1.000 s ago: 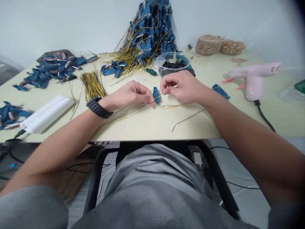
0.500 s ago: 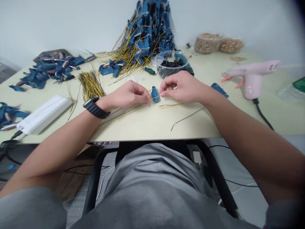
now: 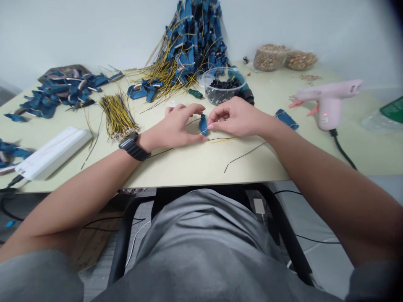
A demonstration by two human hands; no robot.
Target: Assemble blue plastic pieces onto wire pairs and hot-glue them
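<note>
Pinching wire (image 3: 204, 130) with my right hand (image 3: 234, 117), just beside blue piece (image 3: 203, 121); my left hand (image 3: 174, 128) spread, piece between thumb and forefinger. Tub (image 3: 216, 96) beyond, glue gun (image 3: 330, 105) off right.

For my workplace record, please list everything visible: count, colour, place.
Single pieces: two, blue, centre, right.
Loose wires: several, black, yellow, centre.
Wire bundle: one, mostly yellow, left.
Large pile: one, blue with yellow, back.
Smaller heaps: three, blue, left and back.
Tub with black bits: one, clear, back.
Small object: one, green, back.
Containers: two, brownish, back right.
Glue gun: one, pink, right.
Plastic item: one, green, right.
Box: one, white, left.
Table: one, pale yellow, beneath.
Chair: one, black, below.
Cables: several, mostly black, below.
Watch: one, black, left wrist.
Left hand, right hand: one each, centre.
</note>
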